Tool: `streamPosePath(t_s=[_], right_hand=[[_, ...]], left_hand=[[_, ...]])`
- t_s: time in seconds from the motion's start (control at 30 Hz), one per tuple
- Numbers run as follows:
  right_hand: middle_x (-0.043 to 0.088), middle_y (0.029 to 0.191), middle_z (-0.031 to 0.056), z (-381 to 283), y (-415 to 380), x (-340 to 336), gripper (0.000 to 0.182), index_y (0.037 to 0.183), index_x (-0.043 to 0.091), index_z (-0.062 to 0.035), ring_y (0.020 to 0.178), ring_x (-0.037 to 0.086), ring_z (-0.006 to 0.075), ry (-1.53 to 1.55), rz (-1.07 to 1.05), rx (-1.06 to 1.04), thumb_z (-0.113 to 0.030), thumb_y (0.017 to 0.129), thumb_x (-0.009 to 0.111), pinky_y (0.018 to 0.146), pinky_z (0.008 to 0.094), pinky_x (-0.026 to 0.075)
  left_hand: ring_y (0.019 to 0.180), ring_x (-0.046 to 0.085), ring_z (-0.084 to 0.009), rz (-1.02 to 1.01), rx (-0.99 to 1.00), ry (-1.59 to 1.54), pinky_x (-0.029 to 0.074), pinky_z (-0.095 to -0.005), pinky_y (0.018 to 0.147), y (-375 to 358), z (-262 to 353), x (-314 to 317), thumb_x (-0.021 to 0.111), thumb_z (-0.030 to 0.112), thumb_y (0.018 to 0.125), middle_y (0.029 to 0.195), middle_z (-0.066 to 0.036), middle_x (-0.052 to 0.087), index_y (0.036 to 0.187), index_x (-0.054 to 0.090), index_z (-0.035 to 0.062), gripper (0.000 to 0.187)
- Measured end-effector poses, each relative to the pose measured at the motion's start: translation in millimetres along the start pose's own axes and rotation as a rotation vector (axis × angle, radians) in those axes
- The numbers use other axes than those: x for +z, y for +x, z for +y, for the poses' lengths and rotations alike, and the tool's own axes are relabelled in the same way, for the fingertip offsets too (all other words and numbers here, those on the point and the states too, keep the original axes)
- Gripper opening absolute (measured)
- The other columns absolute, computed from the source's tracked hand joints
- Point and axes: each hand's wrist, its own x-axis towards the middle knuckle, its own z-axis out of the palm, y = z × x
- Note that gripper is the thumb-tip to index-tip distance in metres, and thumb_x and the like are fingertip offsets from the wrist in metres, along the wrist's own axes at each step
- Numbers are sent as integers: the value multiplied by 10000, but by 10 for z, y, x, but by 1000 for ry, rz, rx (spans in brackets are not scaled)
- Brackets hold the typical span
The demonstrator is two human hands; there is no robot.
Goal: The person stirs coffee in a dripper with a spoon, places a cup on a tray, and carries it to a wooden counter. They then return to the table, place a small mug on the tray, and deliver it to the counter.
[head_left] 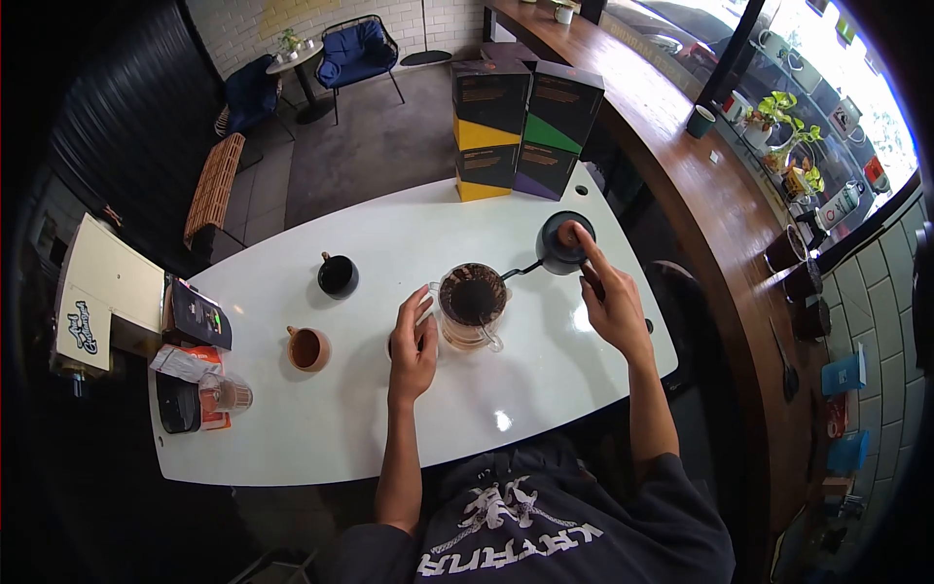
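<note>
A clear dripper [474, 296] with dark wet coffee grounds inside sits on a glass server [469, 337] near the middle of the table. Just left of it is my left hand [413, 346], its fingers loosely curved and apart. Part of a small cup-like shape shows behind that hand, too hidden to name surely. My right hand [615, 304] is at the dark gooseneck kettle [556, 255], with the index finger stretched onto the lid's brown knob. The other fingers curl at the kettle's near side, where the handle is hidden. The thin spout points toward the dripper.
On the white table [292, 438] stand a black cup [338, 277] and a brownish cup [308, 349]. Stacked boxes [525, 127] stand at the far edge. Coffee bags [199, 316], a glass [232, 393] and a black device [179, 404] occupy the left end. A wooden counter [671, 185] runs along the right.
</note>
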Motion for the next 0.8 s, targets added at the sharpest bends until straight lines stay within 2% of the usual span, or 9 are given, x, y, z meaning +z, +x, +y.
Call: streamPosePath(t_s=[0.03,0.07,0.13,0.17,0.37,0.5,0.6,0.67,0.8], right_hand=[[645,840,214,-34,31,-1,844,1520,326,-244,739,639,364,-20,-15,-25,114,787,540,735,452,480],[632,808,204,-49,57,-5,840,1518,332,-247,701,620,364,-40,-31,-51,108,787,544,719,458,472],[600,742,170,16,77,44,838,1515,343,-266,647,594,335,-71,-19,-84,92,789,558,675,449,459],[587,723,155,22,87,51,837,1513,348,-278,624,580,317,-121,-20,-91,87,791,562,653,439,455],[557,685,117,29,125,12,842,1510,354,-309,580,550,277,-238,0,-143,82,795,566,595,411,444],[532,668,101,40,153,-31,859,1513,349,-314,563,526,264,-277,42,-175,89,786,569,571,401,432],[519,662,93,33,166,-46,883,1515,345,-320,561,515,250,-307,71,-180,97,771,576,563,398,425],[517,662,92,27,181,-44,894,1516,342,-322,562,515,243,-326,86,-181,99,765,580,561,395,423],[516,667,93,7,208,-18,910,1521,331,-325,561,509,233,-350,115,-192,101,759,586,555,388,418]], left_hand=[[1338,453,-321,-28,4,-54,403,-405,1099,8,-71,11,477,-9,936,1439,-191,431,1440,353,13,520],[1338,453,-321,-23,8,-55,403,-405,1099,-5,-95,29,477,-9,936,1439,-191,431,1440,353,13,520],[1380,391,-340,-57,46,-28,353,-434,1135,-48,-113,55,534,-29,889,1489,-197,354,1473,278,23,639],[1412,335,-341,-94,29,-36,311,-459,1157,-53,-140,47,625,-32,828,1524,-194,280,1495,213,31,787],[1392,343,-376,-37,157,83,306,-464,1158,-31,-168,219,785,50,725,1496,-204,286,1503,167,13,994],[1365,369,-386,-14,190,35,321,-465,1148,11,-224,321,827,90,702,1465,-231,308,1496,161,-9,1041],[1334,412,-369,-3,110,-73,361,-457,1122,40,-260,401,844,92,697,1443,-249,327,1494,139,-22,1070],[1231,533,-303,52,119,-86,447,-421,1057,66,-280,465,851,76,693,1377,-239,424,1506,64,25,1132],[1219,541,-284,104,114,-60,466,-404,1044,92,-343,541,846,15,685,1345,-217,450,1506,68,36,1132]])
